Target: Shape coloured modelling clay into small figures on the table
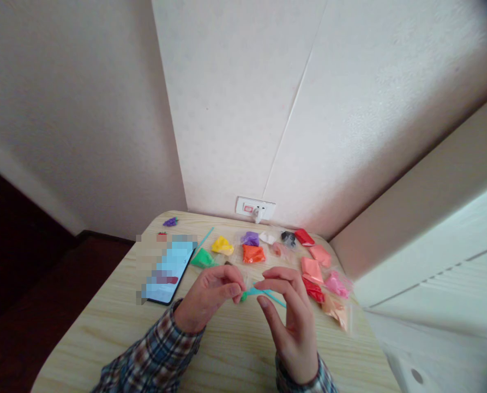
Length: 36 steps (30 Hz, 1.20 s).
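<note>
My left hand (214, 295) is closed in a pinch, thumb against fingertips, with a small bit of green clay (244, 297) at the tips. To its right, my right hand (288, 314) is open, its thumb and index finger apart with a gap between them. A thin light blue plastic tool (275, 298) shows behind the right fingers; whether they touch it I cannot tell. Just beyond the left hand lies a bag of green clay (203, 258). Part of a small dark thing (228, 263) shows behind the left fingers.
Bags of yellow clay (222, 245), orange clay (253, 253) and several other colours lie across the back and right of the table (235, 349). At left is a phone (172, 273), partly blurred. A purple grape-like piece (170, 221) sits far left. A wall socket (255, 208) holds a plug.
</note>
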Each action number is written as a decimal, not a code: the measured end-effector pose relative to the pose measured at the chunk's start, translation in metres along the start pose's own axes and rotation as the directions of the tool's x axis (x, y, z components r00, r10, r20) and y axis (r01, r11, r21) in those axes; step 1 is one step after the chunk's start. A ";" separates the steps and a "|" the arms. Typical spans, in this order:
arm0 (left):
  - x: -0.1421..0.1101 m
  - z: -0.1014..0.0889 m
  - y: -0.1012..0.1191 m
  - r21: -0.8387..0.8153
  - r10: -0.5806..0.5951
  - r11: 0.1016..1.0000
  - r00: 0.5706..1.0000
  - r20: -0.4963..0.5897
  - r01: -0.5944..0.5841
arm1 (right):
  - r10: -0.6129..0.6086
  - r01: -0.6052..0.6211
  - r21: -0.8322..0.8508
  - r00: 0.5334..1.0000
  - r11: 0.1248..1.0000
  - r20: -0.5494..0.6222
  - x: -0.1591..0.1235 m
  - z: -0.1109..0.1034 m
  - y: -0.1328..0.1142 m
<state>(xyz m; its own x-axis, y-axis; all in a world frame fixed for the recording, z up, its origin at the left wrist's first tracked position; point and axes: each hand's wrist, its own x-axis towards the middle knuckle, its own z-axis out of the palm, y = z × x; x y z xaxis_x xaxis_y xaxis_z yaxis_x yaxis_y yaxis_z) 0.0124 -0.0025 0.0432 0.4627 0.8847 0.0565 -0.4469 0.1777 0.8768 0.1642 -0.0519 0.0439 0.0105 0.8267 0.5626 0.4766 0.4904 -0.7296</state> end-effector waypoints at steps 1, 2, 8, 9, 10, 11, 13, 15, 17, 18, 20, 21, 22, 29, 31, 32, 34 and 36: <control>0.000 0.002 0.000 -0.022 -0.043 0.999 0.999 -0.032 0.042 | -0.033 0.033 0.002 0.999 0.999 0.011 0.004 -0.001 -0.005; 0.000 0.005 0.000 -0.053 -0.084 0.995 0.995 -0.057 0.081 | -0.064 0.064 -0.005 0.998 0.998 0.019 0.007 -0.001 -0.008; -0.001 0.011 0.001 -0.193 -0.196 0.964 0.979 -0.063 0.181 | -0.144 0.144 -0.058 0.989 0.988 0.017 0.017 0.001 -0.008; -0.001 0.012 0.000 -0.199 -0.205 0.962 0.977 -0.061 0.189 | -0.150 0.151 -0.055 0.989 0.987 0.018 0.018 0.001 -0.007; -0.002 0.012 0.000 -0.200 -0.214 0.960 0.975 -0.061 0.198 | -0.156 0.157 -0.052 0.988 0.986 0.019 0.018 0.002 -0.006; -0.002 0.012 0.000 -0.196 -0.225 0.958 0.972 -0.065 0.209 | -0.163 0.163 -0.049 0.986 0.985 0.021 0.018 0.002 -0.005; -0.003 0.011 -0.001 -0.178 -0.236 0.959 0.969 -0.072 0.220 | -0.173 0.174 -0.047 0.985 0.984 0.021 0.018 0.003 -0.004; -0.004 0.011 -0.002 -0.158 -0.230 0.963 0.971 -0.065 0.217 | -0.178 0.179 -0.048 0.984 0.983 0.015 0.019 0.003 -0.004; -0.005 0.010 -0.002 -0.142 -0.217 0.968 0.974 -0.058 0.207 | -0.181 0.181 -0.044 0.983 0.982 0.009 0.019 0.003 -0.004; -0.005 0.010 -0.002 -0.133 -0.212 0.970 0.976 -0.057 0.203 | -0.182 0.182 -0.040 0.983 0.983 0.005 0.019 0.003 -0.004; -0.006 0.010 -0.002 -0.113 -0.214 0.972 0.975 -0.063 0.206 | -0.183 0.183 -0.029 0.983 0.983 -0.004 0.018 0.004 -0.004; -0.006 0.010 -0.002 -0.103 -0.217 0.972 0.974 -0.065 0.209 | -0.184 0.183 -0.024 0.983 0.983 -0.010 0.018 0.004 -0.004; -0.006 0.010 -0.002 -0.095 -0.218 0.973 0.974 -0.066 0.211 | -0.181 0.181 -0.020 0.983 0.983 -0.015 0.017 0.004 -0.004; -0.006 0.011 0.000 -0.058 -0.168 0.985 0.981 -0.098 0.163 | -0.181 0.179 -0.055 0.983 0.982 -0.034 0.016 0.004 -0.003; -0.007 0.011 0.000 -0.061 -0.187 0.982 0.977 -0.102 0.181 | -0.206 0.202 -0.086 0.978 0.976 -0.032 0.016 0.004 -0.003; -0.007 0.011 0.000 -0.063 -0.201 0.979 0.974 -0.104 0.195 | -0.218 0.213 -0.100 0.975 0.972 -0.033 0.016 0.004 -0.002; -0.007 0.010 -0.001 -0.065 -0.222 0.974 0.969 -0.109 0.216 | -0.236 0.230 -0.116 0.971 0.966 -0.042 0.015 0.004 -0.001; -0.007 0.010 -0.002 -0.059 -0.235 0.971 0.966 -0.111 0.230 | -0.245 0.237 -0.121 0.968 0.964 -0.053 0.015 0.004 -0.001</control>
<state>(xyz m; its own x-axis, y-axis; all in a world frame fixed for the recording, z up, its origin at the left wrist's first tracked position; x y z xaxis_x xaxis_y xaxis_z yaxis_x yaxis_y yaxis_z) 0.0175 -0.0132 0.0460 0.4672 0.8602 -0.2045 -0.3729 0.4014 0.8365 0.1606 -0.0391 0.0513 -0.0596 0.6654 0.7441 0.5682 0.6355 -0.5227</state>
